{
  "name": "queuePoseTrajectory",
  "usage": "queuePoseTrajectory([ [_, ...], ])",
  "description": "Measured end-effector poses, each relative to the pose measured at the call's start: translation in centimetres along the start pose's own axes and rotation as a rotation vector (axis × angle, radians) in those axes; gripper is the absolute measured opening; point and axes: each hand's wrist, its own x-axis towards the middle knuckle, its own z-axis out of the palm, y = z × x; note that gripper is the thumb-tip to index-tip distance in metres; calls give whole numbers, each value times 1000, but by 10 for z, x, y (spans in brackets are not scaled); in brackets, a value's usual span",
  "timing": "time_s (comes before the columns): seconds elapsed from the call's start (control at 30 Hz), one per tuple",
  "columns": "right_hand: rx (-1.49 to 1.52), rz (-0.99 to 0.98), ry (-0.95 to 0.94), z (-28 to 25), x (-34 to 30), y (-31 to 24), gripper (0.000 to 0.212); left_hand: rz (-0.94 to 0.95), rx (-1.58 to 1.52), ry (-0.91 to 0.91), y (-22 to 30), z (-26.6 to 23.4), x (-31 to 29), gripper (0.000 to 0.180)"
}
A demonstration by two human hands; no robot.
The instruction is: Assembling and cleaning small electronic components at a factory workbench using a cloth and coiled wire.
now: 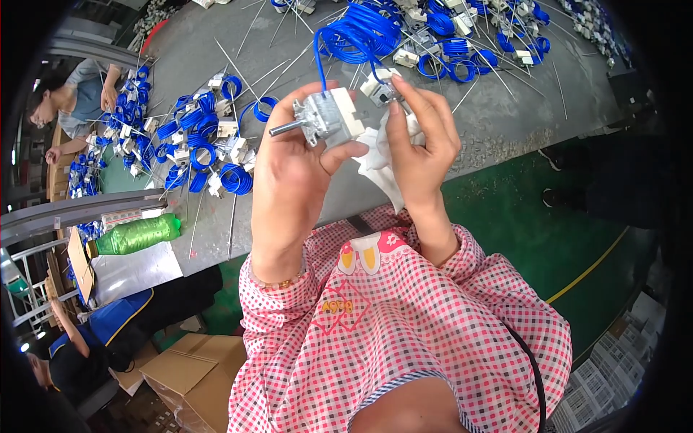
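My left hand (289, 169) is closed around a thermostat (328, 119), a white block with a metal bracket and a shaft pointing left. From its top a blue tube (320, 61) rises into a large blue coil (361, 32) over the table. Just to the right, my right hand (426, 141) pinches a smaller white-and-metal piece (379, 88) between thumb and forefinger. A blue strand runs down from the coil to that piece. Crumpled white material (379, 162) hangs by the right palm; whether the fingers hold it cannot be made out.
Blue-coiled thermostats with long thin rods lie in heaps (206, 137) on the grey table (498, 119), left and far. A green bottle (137, 234) lies at the left. Cardboard boxes (191, 368) stand lower left. One co-worker (79, 94) sits far left, another person (94, 339) lower left.
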Motion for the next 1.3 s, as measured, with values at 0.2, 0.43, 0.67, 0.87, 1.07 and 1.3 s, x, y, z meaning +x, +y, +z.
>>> queuePoseTrajectory([
  [0.2,15,19,18,-5,4,1,25,-79,266,150,0,-6,1,40],
  [0.43,449,440,-17,-9,4,-6,19,-45,349,186,-6,-23,4,32],
  [0.67,969,840,-208,-21,12,-14,25,72,438,154,-7,-32,14,32],
  [0.87,1072,1064,-192,-19,15,-19,28,27,400,127,-19,-32,16,33],
  [1.07,1099,968,-178,-26,7,-35,26,239,562,71,-30,-42,20,35],
  [1.3,984,561,-475,-37,-1,-30,46,530,1089,-48,-13,-48,26,25],
])
